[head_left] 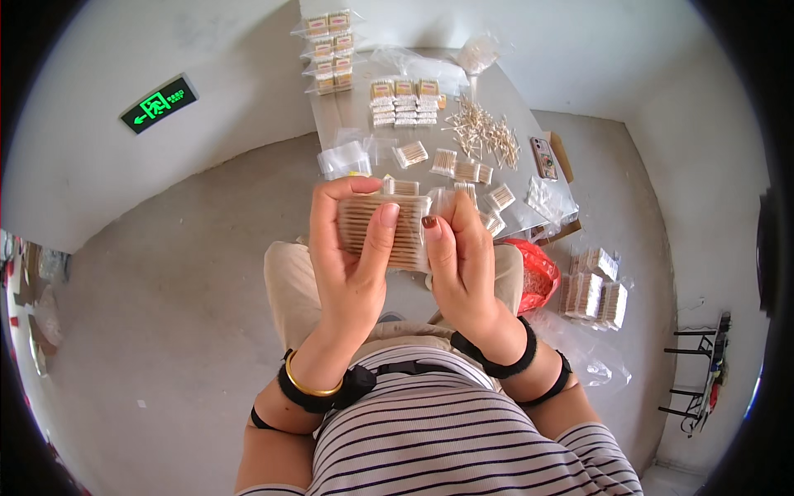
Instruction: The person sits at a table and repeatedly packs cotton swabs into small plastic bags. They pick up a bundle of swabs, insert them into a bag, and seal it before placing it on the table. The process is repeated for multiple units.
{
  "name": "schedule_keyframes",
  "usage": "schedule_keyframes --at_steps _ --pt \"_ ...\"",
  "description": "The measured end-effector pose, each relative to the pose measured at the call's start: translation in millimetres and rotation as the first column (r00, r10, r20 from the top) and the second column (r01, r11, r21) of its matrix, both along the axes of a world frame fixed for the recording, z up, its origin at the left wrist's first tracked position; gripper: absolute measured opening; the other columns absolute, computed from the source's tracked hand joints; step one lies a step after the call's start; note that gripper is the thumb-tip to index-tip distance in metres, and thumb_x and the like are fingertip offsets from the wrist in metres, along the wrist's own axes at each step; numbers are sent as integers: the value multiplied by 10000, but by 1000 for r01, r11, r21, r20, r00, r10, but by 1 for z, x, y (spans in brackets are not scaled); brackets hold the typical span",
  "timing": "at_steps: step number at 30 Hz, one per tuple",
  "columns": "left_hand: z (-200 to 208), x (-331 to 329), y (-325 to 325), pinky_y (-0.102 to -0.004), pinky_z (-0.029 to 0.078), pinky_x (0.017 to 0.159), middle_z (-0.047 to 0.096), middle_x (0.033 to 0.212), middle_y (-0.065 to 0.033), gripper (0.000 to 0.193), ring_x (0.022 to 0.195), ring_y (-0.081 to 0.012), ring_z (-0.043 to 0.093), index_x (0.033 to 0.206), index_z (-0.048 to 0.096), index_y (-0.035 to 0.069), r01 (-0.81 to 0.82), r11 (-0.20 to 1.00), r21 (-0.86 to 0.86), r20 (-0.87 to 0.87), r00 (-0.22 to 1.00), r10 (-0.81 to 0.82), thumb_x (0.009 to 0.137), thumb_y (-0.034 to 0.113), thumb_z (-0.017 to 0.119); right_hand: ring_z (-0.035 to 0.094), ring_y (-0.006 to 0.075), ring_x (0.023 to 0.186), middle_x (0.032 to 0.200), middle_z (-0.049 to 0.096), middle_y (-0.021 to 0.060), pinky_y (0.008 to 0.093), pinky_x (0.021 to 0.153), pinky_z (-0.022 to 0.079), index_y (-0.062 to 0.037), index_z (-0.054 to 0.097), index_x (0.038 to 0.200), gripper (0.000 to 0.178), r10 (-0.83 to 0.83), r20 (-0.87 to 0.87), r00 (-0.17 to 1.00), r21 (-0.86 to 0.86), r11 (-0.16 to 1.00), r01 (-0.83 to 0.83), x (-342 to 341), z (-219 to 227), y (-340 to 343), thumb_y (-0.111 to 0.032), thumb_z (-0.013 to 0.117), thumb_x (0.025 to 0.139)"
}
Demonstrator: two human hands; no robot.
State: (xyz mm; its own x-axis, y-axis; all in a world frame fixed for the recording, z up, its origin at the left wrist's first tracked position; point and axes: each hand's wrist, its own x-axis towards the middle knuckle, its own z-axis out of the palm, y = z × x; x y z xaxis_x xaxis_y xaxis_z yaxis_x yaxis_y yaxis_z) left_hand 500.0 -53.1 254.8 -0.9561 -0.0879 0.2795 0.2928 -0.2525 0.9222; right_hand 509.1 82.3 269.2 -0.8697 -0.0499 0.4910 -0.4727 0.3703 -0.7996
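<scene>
Swab packet, clear-wrapped, is held in the air by the near edge of the worktop. The left hand grips it firmly, thumb flat across the front and fingers behind; the right hand is closed in a narrow thumb-and-finger pinch at its right end, on the clear film. Its sticks lie level, pointing left to right, as its long axis does. Loose swabs lie toward the worktop's right edge.
</scene>
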Motion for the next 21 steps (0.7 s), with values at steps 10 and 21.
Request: schedule_keyframes --at_steps 10,21 --pt "10 8 -6 -239 543 805 594 1105 -46 393 945 -81 619 1255 477 34 155 985 80 15 988 -156 947 51 721 388 74 624 710 477 -1 263 553 354 -37 479 888 228 104 93 990 -312 948 -70 0 -4 0 -143 465 1090" --pt "11 13 -6 -274 579 805 638 1118 -99 544 963 -139 677 1277 439 34 178 983 -40 -45 983 -179 869 25 799 430 -9 615 775 541 -55 164 517 337 -43 583 1017 280 239 349 906 -526 850 -21 7 7 -1 -243 412 1113"
